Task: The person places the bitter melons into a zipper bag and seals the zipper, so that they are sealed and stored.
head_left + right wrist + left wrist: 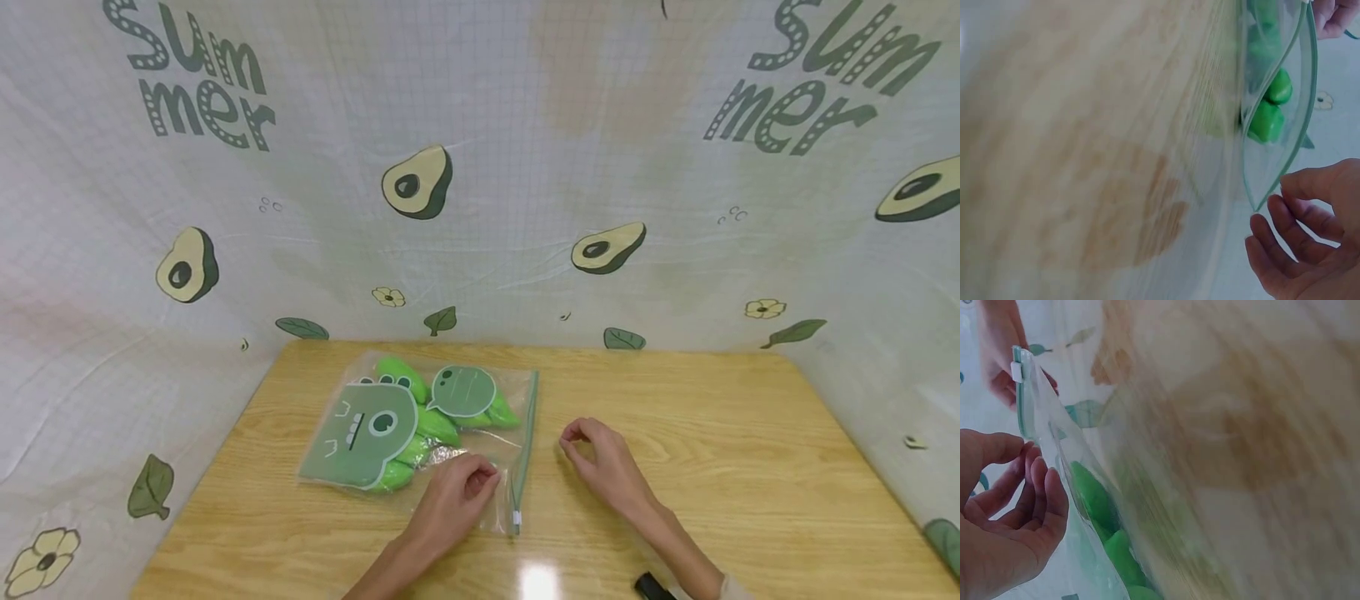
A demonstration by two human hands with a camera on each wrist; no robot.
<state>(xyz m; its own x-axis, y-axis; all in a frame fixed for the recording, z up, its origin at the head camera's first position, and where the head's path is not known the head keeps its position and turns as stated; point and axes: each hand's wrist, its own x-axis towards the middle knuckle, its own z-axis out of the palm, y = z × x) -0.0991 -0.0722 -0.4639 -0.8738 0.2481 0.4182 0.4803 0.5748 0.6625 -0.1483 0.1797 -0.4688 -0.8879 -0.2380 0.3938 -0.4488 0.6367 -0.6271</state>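
Note:
A clear slider zip bag with a green one-eyed monster print lies flat on the table. Inside it are several bright green, rounded, elongated items. Its green zip strip runs along the right side, with a white slider at the near end. My left hand is over the bag's near right part, thumb and index tips together and the other fingers loosely curled. To the right of the zip strip, apart from it, my right hand hovers with fingers loosely curled. In the right wrist view the bag's mouth gapes.
The wooden table extends to the right of the bag. A black object shows at the near edge beside the right forearm. White cloth printed with avocados and leaves hangs behind the table and on both sides.

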